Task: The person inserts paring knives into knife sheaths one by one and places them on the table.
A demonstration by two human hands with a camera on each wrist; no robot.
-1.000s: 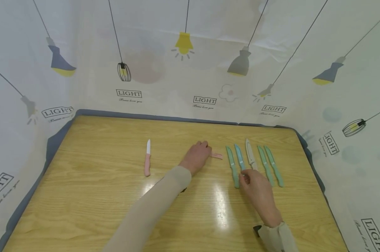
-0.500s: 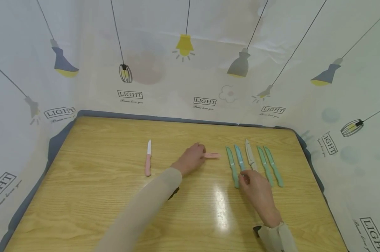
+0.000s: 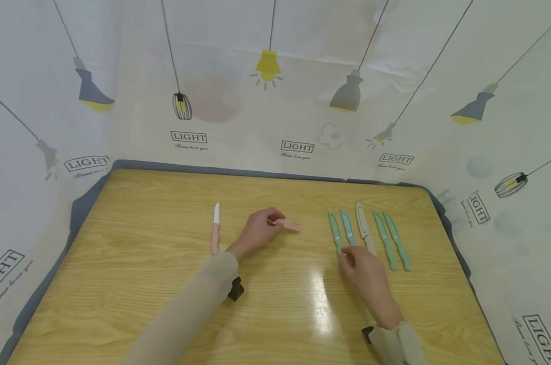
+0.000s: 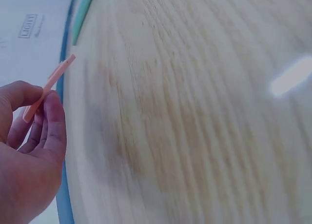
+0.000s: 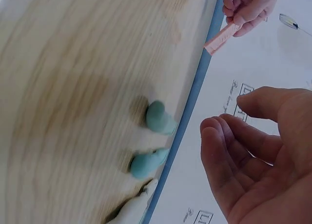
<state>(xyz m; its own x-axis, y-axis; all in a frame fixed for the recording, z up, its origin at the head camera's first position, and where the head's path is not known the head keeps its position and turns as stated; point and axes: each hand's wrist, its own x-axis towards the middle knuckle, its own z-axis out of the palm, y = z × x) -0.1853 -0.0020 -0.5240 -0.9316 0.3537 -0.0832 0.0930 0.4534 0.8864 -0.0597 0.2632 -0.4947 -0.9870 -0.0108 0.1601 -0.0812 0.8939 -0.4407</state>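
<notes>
My left hand (image 3: 257, 229) pinches a pink knife sheath (image 3: 288, 225) between thumb and fingers. It is raised off the tabletop; in the left wrist view the slim sheath (image 4: 52, 81) slants up from the fingertips. A pink-handled knife (image 3: 215, 237) with a bare white blade lies left of that hand. My right hand (image 3: 368, 272) hovers near the handle ends of a row of sheathed knives, fingers loosely bent and apart from the thumb, holding nothing. It hides part of the leftmost green knife (image 3: 335, 229) and the blue knife (image 3: 347, 224).
Farther along the row lie a beige knife (image 3: 363, 226) and two green knives, one (image 3: 383, 238) beside the other (image 3: 398, 242). The wooden table (image 3: 134, 238) has a blue-grey edge. A lamp-print cloth (image 3: 239, 121) hangs behind and at both sides.
The left hand has moved left with the pink sheath, away from the row of knives, and has lifted it. My right hand has shifted slightly left.
</notes>
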